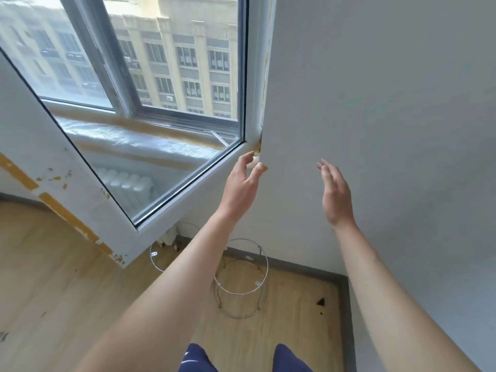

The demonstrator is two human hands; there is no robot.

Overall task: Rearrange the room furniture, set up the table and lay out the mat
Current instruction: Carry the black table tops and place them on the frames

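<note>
While neither hand grips anything, both are raised toward the lower corner of the open window sash [188, 181], which serves as the landmark here. The left hand [241, 183] is spread, fingers curled loosely, its fingertips just at the sash's hinge-side corner where the frame meets the wall [375, 103]; whether they touch the frame I cannot tell. The right hand [335, 194] is flat and empty, held in the air to the right of that corner, in front of the bare wall.

The sash swings into the room, its long lower edge slanting down to the left over the wooden floor [53, 277]. Past the sash lie the windowsill [139, 140] and, under it, a white radiator [126, 181].

Below the sash's corner, on the floor near the wall, stands a round wire frame [240, 280], made of metal rings joined by thin legs, with nothing in it. A second wire ring [157, 260] shows partly behind the left forearm, close to the sash's lowest point. A dark baseboard [308, 267] edges the floor, with open boards to the left.

No table or mat is in view.
</note>
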